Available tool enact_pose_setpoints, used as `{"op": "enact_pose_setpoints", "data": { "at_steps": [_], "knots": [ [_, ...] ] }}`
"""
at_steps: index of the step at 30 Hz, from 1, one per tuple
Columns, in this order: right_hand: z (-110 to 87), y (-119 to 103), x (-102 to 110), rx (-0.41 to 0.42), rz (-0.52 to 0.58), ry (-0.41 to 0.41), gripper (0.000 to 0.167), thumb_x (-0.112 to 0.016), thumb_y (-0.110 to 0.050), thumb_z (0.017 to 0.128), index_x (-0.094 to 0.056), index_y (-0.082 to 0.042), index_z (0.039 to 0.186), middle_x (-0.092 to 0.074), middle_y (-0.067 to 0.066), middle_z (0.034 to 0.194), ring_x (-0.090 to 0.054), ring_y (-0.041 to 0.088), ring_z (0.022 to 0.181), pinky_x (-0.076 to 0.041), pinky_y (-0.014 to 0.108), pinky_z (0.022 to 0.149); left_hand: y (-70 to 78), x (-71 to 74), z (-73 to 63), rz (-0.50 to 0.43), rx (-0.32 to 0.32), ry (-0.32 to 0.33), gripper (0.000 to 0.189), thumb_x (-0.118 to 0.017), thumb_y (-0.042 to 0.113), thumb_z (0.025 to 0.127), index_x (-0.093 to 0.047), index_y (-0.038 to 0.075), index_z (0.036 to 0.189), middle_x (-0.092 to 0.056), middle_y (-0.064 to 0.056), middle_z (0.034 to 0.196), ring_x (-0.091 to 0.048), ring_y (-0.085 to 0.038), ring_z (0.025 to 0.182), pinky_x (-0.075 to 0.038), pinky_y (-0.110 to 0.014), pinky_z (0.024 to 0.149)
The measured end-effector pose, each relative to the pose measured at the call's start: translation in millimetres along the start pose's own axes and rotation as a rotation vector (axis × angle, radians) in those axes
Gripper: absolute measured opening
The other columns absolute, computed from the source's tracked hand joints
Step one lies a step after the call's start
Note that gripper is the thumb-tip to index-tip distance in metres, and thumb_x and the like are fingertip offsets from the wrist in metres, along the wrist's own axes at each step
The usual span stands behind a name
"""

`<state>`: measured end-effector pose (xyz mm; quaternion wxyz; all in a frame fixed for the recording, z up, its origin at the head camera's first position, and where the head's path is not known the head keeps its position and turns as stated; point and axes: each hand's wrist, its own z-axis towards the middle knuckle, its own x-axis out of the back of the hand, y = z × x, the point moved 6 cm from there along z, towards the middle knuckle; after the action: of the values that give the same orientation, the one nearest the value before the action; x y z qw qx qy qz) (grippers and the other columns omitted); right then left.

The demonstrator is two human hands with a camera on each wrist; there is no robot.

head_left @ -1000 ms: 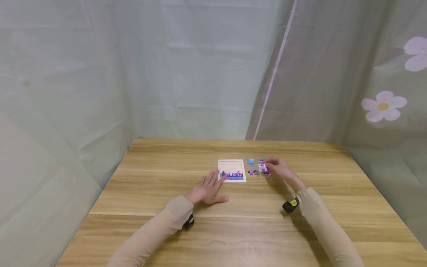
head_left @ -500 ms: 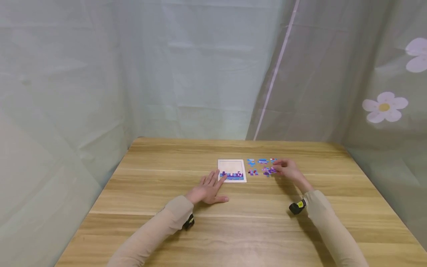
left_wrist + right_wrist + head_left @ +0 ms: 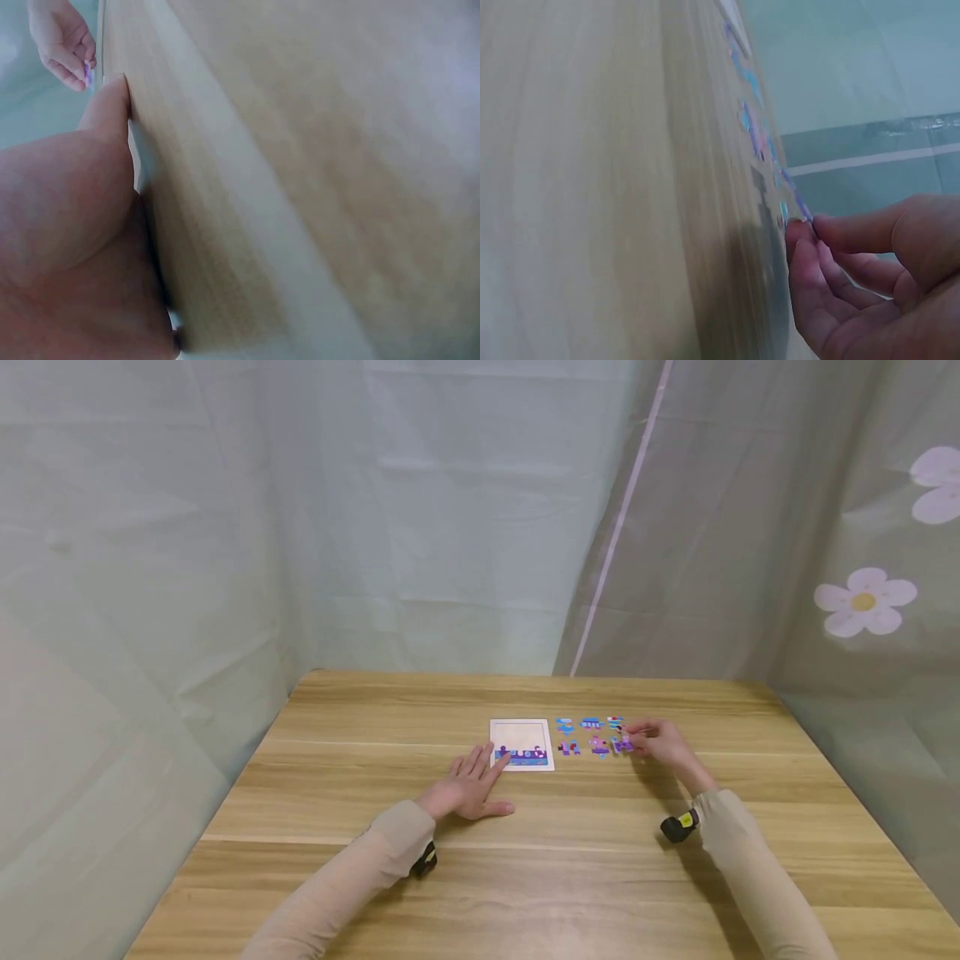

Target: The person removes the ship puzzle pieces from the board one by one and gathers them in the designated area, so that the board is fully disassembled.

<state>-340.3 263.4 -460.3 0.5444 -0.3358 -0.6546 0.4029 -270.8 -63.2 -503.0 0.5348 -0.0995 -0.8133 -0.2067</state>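
My left hand (image 3: 474,783) lies with straight fingers spread, its fingertips on the lower left corner of a white-edged puzzle board (image 3: 519,733). A purple and blue strip of picture fills the board's bottom. To the right of the board, my right hand (image 3: 662,748) pinches a purple jigsaw piece (image 3: 621,744) between thumb and fingertips. The right wrist view has this hand (image 3: 862,274) holding the thin piece (image 3: 802,205) by its edge, tilted close over the table. Left of the held piece lie a pink-purple piece (image 3: 598,746) and a purple-red piece (image 3: 569,747).
Behind these is a row of blue pieces: one beside the board (image 3: 564,725), a middle one (image 3: 592,722) and one with red (image 3: 615,722) near my right fingertips. All lie on a wooden table (image 3: 525,877). Pale curtains (image 3: 450,527) hang behind its far edge.
My right hand has moved to the right and slightly toward me with the purple jigsaw piece, uncovering the blue and pink-purple pieces behind and beside it. My left hand has stayed still.
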Motion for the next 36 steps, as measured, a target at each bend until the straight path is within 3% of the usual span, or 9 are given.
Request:
{"op": "enact_pose_setpoints", "data": {
  "at_steps": [11,20,36],
  "knots": [
    [2.7,7.0,1.4,-0.074,-0.043,0.019,0.027,-0.060,-0.001,0.091,-0.056,0.016,0.112,-0.068,0.010,0.089,-0.058,0.006,0.066,-0.052,0.019,0.060,0.0,1.2,-0.6,0.001,0.000,0.007,0.094,-0.041,0.072,0.089,0.009,0.029,0.156,0.019,-0.010,0.162,0.012,-0.032,0.150,-0.001,-0.057,0.120],
    [5.3,4.8,3.1,-0.079,-0.242,0.122,0.021,-0.063,-0.006,0.087,-0.062,0.007,0.103,-0.068,0.015,0.090,-0.056,0.013,0.069,-0.047,0.023,0.058,-0.1,1.5,-0.2,0.002,-0.001,0.005,0.094,-0.042,0.072,0.089,0.008,0.028,0.156,0.019,-0.011,0.162,0.012,-0.032,0.150,-0.001,-0.056,0.121],
    [4.5,4.8,4.7,-0.102,-0.225,0.106,0.023,-0.064,-0.008,0.087,-0.063,0.007,0.104,-0.069,0.017,0.094,-0.059,0.015,0.076,-0.049,0.022,0.064,0.8,1.0,0.2,-0.010,-0.016,0.013,0.094,-0.042,0.071,0.089,0.008,0.028,0.156,0.019,-0.011,0.162,0.012,-0.033,0.150,-0.001,-0.058,0.120]
  ]
}}
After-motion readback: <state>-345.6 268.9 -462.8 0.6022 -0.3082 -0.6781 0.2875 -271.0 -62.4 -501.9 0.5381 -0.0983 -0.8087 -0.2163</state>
